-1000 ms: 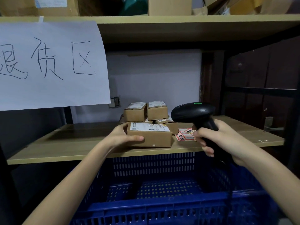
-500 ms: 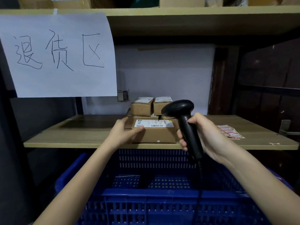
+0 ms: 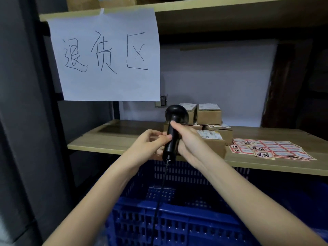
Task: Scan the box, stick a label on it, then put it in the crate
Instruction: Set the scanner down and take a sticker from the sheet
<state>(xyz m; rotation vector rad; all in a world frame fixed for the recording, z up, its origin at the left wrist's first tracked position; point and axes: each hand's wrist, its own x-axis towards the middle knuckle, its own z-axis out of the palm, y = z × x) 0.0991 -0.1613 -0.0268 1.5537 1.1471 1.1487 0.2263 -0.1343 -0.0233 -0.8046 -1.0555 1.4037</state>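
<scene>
A black barcode scanner (image 3: 174,115) stands upright in front of the shelf, its cable hanging down toward the crate. My right hand (image 3: 188,141) grips its handle. From the left, my left hand (image 3: 149,145) pinches the same handle with its fingertips. Behind my right hand a brown cardboard box (image 3: 215,145) with a white shipping label lies on the wooden shelf (image 3: 113,142), untouched. A sheet of red and white labels (image 3: 266,148) lies on the shelf to the box's right. The blue plastic crate (image 3: 177,219) sits below the shelf edge.
Several more small cardboard boxes (image 3: 209,115) are stacked behind the front box. A white paper sign (image 3: 106,55) with handwriting hangs from the upper shelf at left. A dark upright post stands at far left.
My left hand has let go of the box and come to the scanner handle. My right hand has carried the scanner leftward, across the front of the box.
</scene>
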